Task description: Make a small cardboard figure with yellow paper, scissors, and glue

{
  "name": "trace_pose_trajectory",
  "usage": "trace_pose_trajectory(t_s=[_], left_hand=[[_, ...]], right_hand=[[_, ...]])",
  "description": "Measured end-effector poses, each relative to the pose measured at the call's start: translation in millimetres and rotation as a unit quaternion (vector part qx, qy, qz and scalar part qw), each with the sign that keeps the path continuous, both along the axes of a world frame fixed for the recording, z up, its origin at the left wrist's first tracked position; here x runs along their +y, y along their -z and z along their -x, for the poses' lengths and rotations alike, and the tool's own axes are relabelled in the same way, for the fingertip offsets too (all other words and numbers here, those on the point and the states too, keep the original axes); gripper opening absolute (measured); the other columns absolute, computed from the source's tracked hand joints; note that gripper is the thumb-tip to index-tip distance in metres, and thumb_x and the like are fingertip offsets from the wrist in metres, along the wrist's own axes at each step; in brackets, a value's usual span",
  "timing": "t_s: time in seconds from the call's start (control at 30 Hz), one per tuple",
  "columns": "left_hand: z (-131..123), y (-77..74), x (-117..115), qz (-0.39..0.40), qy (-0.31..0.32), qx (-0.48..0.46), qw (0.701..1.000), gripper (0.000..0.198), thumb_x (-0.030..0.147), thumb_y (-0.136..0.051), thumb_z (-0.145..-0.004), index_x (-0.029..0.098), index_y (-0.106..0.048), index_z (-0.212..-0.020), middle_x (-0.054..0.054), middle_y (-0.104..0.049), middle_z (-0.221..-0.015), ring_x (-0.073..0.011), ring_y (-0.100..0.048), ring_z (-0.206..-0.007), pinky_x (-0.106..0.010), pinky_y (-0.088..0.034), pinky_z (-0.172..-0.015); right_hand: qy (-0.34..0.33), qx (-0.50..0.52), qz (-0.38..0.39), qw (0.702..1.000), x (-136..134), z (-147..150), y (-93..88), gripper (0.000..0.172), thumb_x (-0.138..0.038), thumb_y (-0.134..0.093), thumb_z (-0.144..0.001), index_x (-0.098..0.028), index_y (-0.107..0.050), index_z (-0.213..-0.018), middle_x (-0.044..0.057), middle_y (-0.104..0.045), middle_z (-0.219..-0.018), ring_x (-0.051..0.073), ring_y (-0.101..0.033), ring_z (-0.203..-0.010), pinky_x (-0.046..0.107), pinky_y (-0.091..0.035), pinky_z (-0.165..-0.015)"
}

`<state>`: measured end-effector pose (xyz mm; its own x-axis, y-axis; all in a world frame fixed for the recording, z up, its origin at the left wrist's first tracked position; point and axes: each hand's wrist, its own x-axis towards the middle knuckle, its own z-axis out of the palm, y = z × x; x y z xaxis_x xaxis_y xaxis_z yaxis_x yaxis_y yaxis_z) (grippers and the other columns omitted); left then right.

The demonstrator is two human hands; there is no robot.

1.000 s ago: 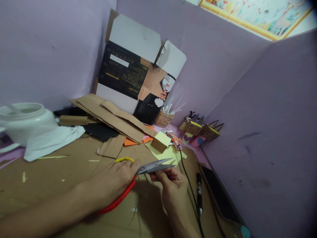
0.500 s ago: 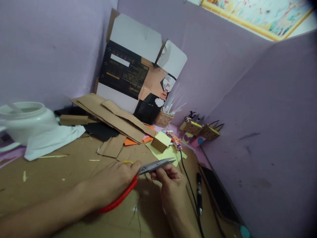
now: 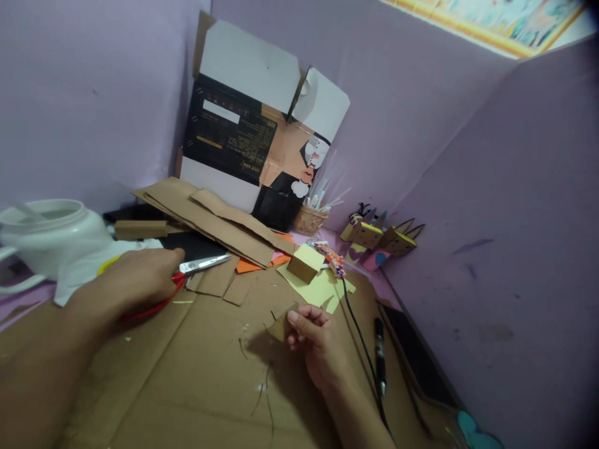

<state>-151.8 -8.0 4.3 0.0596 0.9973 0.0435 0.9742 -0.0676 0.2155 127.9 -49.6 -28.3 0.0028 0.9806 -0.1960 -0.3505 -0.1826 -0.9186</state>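
My left hand [image 3: 133, 282] grips red and yellow handled scissors [image 3: 199, 266], blades closed and pointing right, low over the brown cardboard sheet [image 3: 187, 374] at the left. My right hand [image 3: 314, 340] is at the middle of the sheet, fingers pinched on a small brown cardboard piece [image 3: 281, 324]. A small cardboard box with a yellow top [image 3: 305, 262] lies beyond my right hand on yellow paper [image 3: 321, 290].
A white plastic jar [image 3: 44, 237] and white cloth [image 3: 75, 268] sit at the left. Cardboard strips [image 3: 210, 221] and a printed flattened box [image 3: 262, 131] lean at the back. A black cable [image 3: 360, 340], black pen [image 3: 380, 355], basket [image 3: 309, 219] and paper figures [image 3: 379, 240] lie along the purple wall.
My left hand has carried the scissors away to the left, off the piece. My right hand keeps the small cardboard piece and has lowered slightly. The view shifted a little.
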Motion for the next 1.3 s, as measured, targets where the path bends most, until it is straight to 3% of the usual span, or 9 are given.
trace_pose_trajectory(t_s=[0.1, 0.23, 0.3, 0.4, 0.5, 0.6, 0.8, 1.13, 1.3], left_hand=[[2, -3.6, -2, 0.021, -0.009, 0.093, 0.995, 0.029, 0.026, -0.038, -0.074, 0.013, -0.061, -0.087, -0.002, -0.054, -0.067, -0.0206, -0.055, -0.064, -0.035, -0.043, -0.062], [-16, -20.3, -9, -0.024, -0.023, 0.067, 0.997, 0.037, 0.030, -0.032, -0.080, 0.011, -0.061, -0.094, -0.010, -0.060, -0.075, -0.0288, -0.058, -0.070, -0.038, -0.041, -0.060], [-36, -23.2, -13, -0.035, -0.044, -0.039, 0.998, 0.036, 0.037, -0.039, -0.078, 0.015, -0.063, -0.094, -0.010, -0.063, -0.078, -0.0287, -0.058, -0.072, -0.038, -0.042, -0.063], [-74, -12.7, -20, 0.038, 0.045, -0.309, 0.949, 0.024, 0.038, -0.052, -0.073, 0.017, -0.064, -0.075, -0.003, -0.064, -0.071, -0.0191, -0.057, -0.066, -0.027, -0.042, -0.061], [-105, 4.5, -30, 0.187, 0.120, -0.401, 0.889, 0.020, 0.033, -0.058, -0.068, 0.016, -0.063, -0.076, -0.001, -0.062, -0.066, -0.0132, -0.051, -0.059, -0.023, -0.038, -0.054], [-121, 12.9, -35, 0.226, 0.117, -0.451, 0.856, 0.018, 0.029, -0.063, -0.061, 0.014, -0.059, -0.070, 0.001, -0.058, -0.062, -0.0102, -0.048, -0.054, -0.021, -0.035, -0.050], [-126, 12.2, -34, 0.245, 0.036, -0.504, 0.828, 0.025, 0.036, -0.063, -0.058, 0.018, -0.047, -0.065, 0.008, -0.046, -0.039, -0.0064, -0.036, -0.034, -0.017, -0.026, -0.037], [-121, 24.5, -21, 0.201, -0.029, -0.582, 0.788, 0.033, 0.044, -0.065, -0.054, 0.019, -0.043, -0.061, 0.009, -0.042, -0.031, -0.0046, -0.028, -0.027, -0.015, -0.017, -0.031], [-108, 21.1, -9, 0.117, -0.084, -0.550, 0.823, 0.026, 0.031, -0.071, -0.044, 0.014, -0.057, -0.058, 0.003, -0.055, -0.049, -0.0093, -0.048, -0.045, -0.020, -0.037, -0.046]], right_hand=[[-0.008, -0.017, 0.003, 1.000, -1, 1, 0.6, 0.029, -0.027, -0.080, -0.048, -0.014, -0.055, -0.056, -0.006, -0.053, -0.043, 0.006, -0.048, -0.033, 0.015, -0.034, -0.033], [-0.023, -0.032, 0.004, 0.999, -2, 4, 0.0, 0.029, -0.029, -0.080, -0.048, -0.014, -0.056, -0.056, -0.005, -0.054, -0.042, 0.006, -0.047, -0.033, 0.015, -0.035, -0.033], [-0.033, -0.042, 0.013, 0.998, -2, 5, 0.0, 0.031, -0.029, -0.080, -0.047, -0.014, -0.055, -0.056, -0.005, -0.055, -0.040, 0.006, -0.047, -0.031, 0.015, -0.035, -0.032], [-0.040, -0.045, 0.027, 0.998, -2, 8, 1.0, 0.034, -0.028, -0.081, -0.043, -0.015, -0.053, -0.055, -0.005, -0.055, -0.037, 0.007, -0.046, -0.029, 0.015, -0.035, -0.031], [-0.040, -0.036, 0.025, 0.998, -2, 10, 1.9, 0.034, -0.026, -0.081, -0.043, -0.015, -0.052, -0.055, -0.006, -0.054, -0.036, 0.006, -0.046, -0.029, 0.015, -0.035, -0.030], [-0.043, -0.029, 0.023, 0.998, -1, 9, 2.5, 0.034, -0.026, -0.081, -0.044, -0.016, -0.050, -0.056, -0.007, -0.054, -0.037, 0.006, -0.046, -0.029, 0.014, -0.035, -0.030], [-0.055, -0.021, 0.027, 0.998, 1, 7, 2.5, 0.035, -0.031, -0.081, -0.045, -0.015, -0.052, -0.059, -0.006, -0.055, -0.038, 0.007, -0.048, -0.030, 0.015, -0.035, -0.031], [-0.055, -0.021, 0.010, 0.998, 5, 2, 0.7, 0.037, -0.039, -0.078, -0.049, -0.013, -0.055, -0.063, -0.006, -0.055, -0.046, 0.006, -0.052, -0.036, 0.013, -0.037, -0.034], [-0.067, 0.012, 0.015, 0.998, 7, 2, 3.0, 0.041, -0.038, -0.078, -0.047, -0.016, -0.051, -0.066, -0.006, -0.055, -0.047, 0.011, -0.056, -0.037, 0.019, -0.043, -0.035]])
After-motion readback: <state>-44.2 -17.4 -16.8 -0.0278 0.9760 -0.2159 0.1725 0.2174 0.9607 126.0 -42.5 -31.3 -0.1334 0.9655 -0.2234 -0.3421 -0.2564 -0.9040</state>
